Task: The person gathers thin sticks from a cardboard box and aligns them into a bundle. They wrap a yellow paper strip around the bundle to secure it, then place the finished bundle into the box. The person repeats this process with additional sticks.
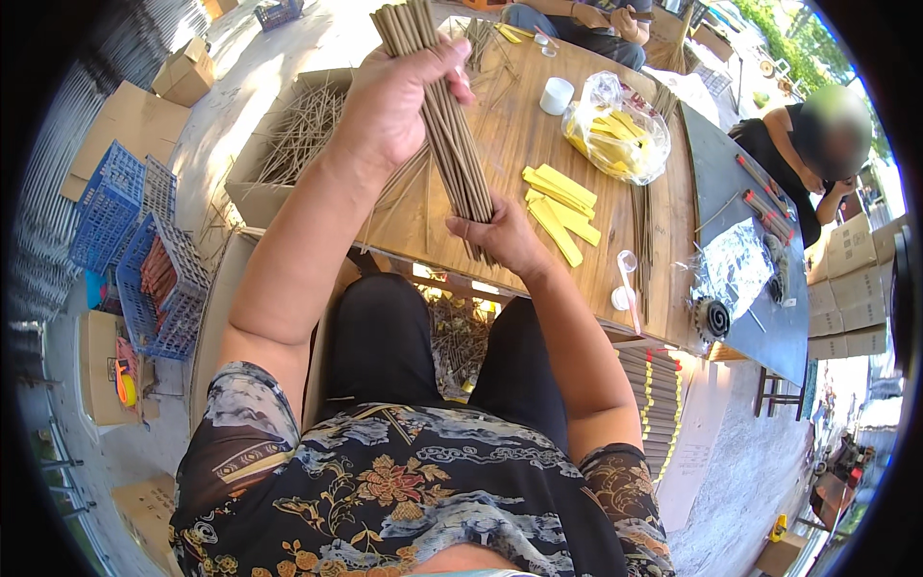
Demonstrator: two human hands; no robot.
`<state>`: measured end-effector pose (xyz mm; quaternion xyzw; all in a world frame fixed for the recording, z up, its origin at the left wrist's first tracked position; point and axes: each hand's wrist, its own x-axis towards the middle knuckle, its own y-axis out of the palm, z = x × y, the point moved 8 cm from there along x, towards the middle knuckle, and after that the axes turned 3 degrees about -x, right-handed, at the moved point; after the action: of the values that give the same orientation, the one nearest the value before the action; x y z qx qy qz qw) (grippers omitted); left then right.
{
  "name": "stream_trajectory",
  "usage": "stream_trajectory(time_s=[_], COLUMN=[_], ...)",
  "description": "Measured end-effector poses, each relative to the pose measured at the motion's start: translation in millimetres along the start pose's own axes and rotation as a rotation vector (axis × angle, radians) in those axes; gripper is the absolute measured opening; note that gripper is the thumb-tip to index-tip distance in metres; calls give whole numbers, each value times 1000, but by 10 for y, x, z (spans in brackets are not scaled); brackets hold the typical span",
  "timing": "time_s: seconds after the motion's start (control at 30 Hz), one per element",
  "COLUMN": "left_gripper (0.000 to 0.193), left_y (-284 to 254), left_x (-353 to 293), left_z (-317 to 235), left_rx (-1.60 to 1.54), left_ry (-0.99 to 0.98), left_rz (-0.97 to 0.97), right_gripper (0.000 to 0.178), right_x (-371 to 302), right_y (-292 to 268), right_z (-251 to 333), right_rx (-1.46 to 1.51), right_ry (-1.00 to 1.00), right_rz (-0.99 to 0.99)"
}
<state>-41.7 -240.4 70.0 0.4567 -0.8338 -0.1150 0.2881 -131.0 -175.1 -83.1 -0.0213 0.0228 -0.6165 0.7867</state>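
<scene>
A bundle of long thin brown sticks (450, 144), which look like incense sticks, slants up and to the left in front of me. My left hand (402, 91) is wrapped round its upper part. Lower down, my right hand (505, 236) grips the bundle near its bottom end, thumb across the front. Just right of that hand, several yellow paper strips (562, 213) lie fanned out on the wooden table (519, 144). Left of the bundle, a cardboard box (264, 204) holds many loose sticks (306, 130).
A clear plastic bag (615, 130) of yellow strips, a white jar (556, 96) and a tape roll (621, 296) are on the table. A dark side table (740, 212) adjoins at right. Blue crates (159, 288) stand at left. Two people sit beyond the tables.
</scene>
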Motion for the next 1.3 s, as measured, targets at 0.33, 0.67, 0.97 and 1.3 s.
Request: stream_trajectory(time_s=[0.33,0.67,0.97,1.3], left_gripper=[40,34,47,48], left_y=[-36,25,70,9], left_x=[-384,-731,-891,-930], left_z=[284,331,395,539], left_rx=[-336,-361,-450,-469], left_ry=[-292,-272,-336,-418], left_rz=[23,-36,48,45], right_gripper=[14,25,34,46], right_x=[-707,-1021,-1207,-1272], right_y=[465,557,680,694], right_z=[109,199,207,155], right_rx=[537,654,785,878], right_ry=[199,191,200,202], right_rz=[373,381,484,473])
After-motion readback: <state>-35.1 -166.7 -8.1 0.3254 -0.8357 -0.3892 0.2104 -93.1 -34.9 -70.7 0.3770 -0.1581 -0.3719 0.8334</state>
